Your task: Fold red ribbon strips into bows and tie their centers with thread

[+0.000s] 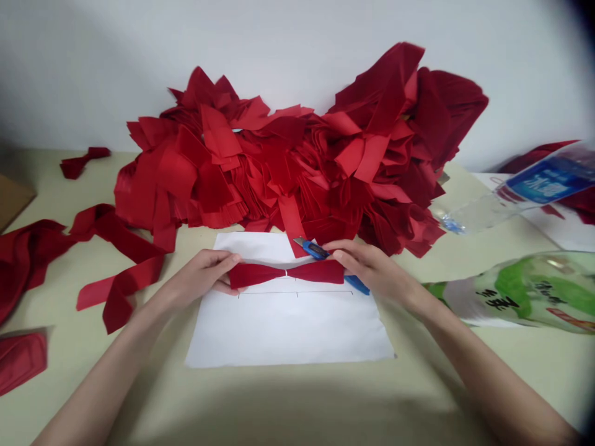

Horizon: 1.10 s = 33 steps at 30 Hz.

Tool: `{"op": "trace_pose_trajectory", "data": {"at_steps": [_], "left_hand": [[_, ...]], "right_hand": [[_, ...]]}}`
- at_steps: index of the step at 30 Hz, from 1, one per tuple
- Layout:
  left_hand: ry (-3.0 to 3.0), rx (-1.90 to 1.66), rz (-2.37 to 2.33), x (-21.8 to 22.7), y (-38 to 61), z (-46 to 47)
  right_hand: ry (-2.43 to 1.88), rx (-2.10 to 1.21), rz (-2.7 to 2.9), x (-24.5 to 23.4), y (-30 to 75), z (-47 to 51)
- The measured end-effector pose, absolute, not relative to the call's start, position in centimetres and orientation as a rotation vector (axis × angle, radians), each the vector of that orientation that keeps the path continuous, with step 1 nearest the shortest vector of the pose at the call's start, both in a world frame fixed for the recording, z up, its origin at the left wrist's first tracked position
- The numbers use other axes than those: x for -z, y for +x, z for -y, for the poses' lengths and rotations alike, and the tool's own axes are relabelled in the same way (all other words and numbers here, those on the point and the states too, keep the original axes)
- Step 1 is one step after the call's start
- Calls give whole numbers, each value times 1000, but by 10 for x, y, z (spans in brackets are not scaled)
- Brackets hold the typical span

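A red ribbon bow (313,272), pinched in the middle by a thin white tie, is stretched level between my hands. My left hand (216,271) grips its left end between thumb and fingers. At the other end, my right hand (365,263) has thumb and fingers closed on the bow. A blue utility knife (316,249) with its blade tip showing lies behind the bow and passes under my right hand; whether that hand also holds it I cannot tell. Below the bow is a white paper sheet (288,337) with a ruled line and short tick marks.
A large heap of red ribbon pieces (279,161) stands against the wall. Loose red ribbon (121,241) trails on the left, near a folded red piece (23,362). On the right lie a clear blue-labelled bottle (539,186) and a green-and-white bottle (520,294).
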<state>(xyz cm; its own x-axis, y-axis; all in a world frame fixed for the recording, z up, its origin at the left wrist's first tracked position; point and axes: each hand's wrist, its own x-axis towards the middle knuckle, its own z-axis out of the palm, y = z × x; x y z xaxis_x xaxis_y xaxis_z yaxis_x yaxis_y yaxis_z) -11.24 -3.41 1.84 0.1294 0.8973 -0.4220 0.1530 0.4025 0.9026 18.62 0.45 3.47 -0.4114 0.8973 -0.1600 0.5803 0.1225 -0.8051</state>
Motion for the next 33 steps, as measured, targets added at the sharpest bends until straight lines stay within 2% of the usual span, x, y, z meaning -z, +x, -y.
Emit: {"op": "trace_pose_trajectory", "data": {"at_steps": [5,14,23,33], "left_hand": [[1091,-706,-1323,-17,-112,35],[1249,-425,-1297,-19,-115,36],[1274,-308,-1517,-26,-153,31],[1288,-352,-1353,-16,-128,36]], "right_hand": [[-1475,-1167,1956,-33,201,5],[-1609,-653,2367,-33,214,12],[-1621,-700,2459,-23,210,28],[-1415,-760,2181,-5,179,42]]}}
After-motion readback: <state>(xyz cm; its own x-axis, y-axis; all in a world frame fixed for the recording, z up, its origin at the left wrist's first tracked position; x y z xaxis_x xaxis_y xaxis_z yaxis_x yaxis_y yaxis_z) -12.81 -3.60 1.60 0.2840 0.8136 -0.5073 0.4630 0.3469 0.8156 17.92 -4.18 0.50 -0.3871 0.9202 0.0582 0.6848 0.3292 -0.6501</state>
